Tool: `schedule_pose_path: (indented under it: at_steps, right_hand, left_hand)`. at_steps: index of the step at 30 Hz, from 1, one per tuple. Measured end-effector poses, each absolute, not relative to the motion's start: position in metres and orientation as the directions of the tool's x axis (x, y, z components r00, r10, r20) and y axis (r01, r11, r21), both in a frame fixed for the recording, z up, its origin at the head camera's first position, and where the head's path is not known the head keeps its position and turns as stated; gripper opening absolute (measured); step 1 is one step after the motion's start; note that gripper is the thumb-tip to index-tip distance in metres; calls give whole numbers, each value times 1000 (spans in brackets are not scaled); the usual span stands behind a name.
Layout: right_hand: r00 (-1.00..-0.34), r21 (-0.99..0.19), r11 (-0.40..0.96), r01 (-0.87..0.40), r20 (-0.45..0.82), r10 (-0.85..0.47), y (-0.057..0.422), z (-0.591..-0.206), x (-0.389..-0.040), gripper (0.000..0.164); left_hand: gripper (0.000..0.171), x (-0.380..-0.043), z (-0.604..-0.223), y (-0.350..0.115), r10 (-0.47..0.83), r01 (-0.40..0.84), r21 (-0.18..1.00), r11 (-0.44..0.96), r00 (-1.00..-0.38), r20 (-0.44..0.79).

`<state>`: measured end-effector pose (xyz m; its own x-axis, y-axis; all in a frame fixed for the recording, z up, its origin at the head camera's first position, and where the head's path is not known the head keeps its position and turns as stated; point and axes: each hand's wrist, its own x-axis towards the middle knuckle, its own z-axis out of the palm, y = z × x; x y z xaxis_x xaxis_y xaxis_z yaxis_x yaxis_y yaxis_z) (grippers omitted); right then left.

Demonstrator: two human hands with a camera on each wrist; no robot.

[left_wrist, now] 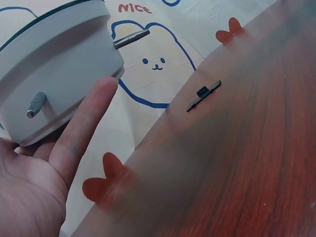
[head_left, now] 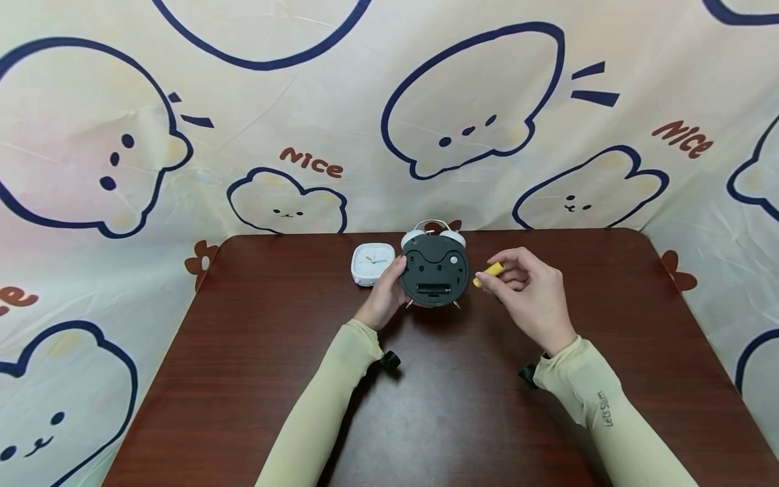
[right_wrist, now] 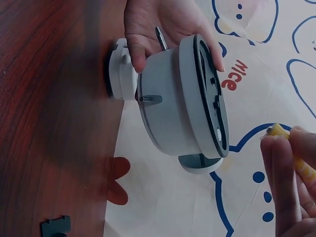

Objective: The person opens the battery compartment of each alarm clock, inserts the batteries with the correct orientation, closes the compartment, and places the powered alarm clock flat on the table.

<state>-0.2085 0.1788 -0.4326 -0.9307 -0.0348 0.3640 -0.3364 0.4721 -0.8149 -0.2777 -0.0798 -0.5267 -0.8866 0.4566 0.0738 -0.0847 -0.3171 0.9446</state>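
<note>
The right hand (head_left: 537,297) partly covers a probable battery (head_left: 491,270). The alarm clock (head_left: 435,270) in the left hand (head_left: 385,294) hides its front.

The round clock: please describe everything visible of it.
The round clock has a white, plastic-looking body, dark back with a light knob and uncovered battery slot, two white bells, a loop handle and two metal-looking feet. The left hand grips its side, holding it upright above the table, back toward the head camera.

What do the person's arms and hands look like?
The left sleeve and right sleeve are pale yellow-green; the right carries dark lettering, apparently "Lets Slim". A small black piece shows at each wrist. Left hand and right hand wear no gloves.
</note>
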Motion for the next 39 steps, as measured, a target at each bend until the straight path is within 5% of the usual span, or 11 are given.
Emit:
schedule_pose_path:
  at_steps: [9, 14, 18, 34, 39]
  right_hand:
    - [-911, -825, 407, -391, 410, -42, 178, -433, -210, 26]
    - [-893, -759, 500, -417, 445, -70, 179, -435, -210, 35]
    - [-886, -732, 531, -427, 457, -82, 179, -436, -210, 25]
    - [-907, -868, 264, -420, 389, -163, 177, -433, -209, 13]
    - [-893, -837, 312, -449, 411, -184, 178, -435, -209, 19]
  left_hand:
    - [60, -277, -527, -78, 448, -115, 939, -324, -893, 45]
    - [61, -276, -528, -78, 449, -120, 944, -309, -893, 33]
    - [59, -275, -530, -80, 458, -120, 950, -288, -889, 26]
    - [61, -275, -528, -80, 445, -104, 947, -304, -894, 44]
    - [62, -275, -529, -80, 444, -110, 947, -301, -895, 38]
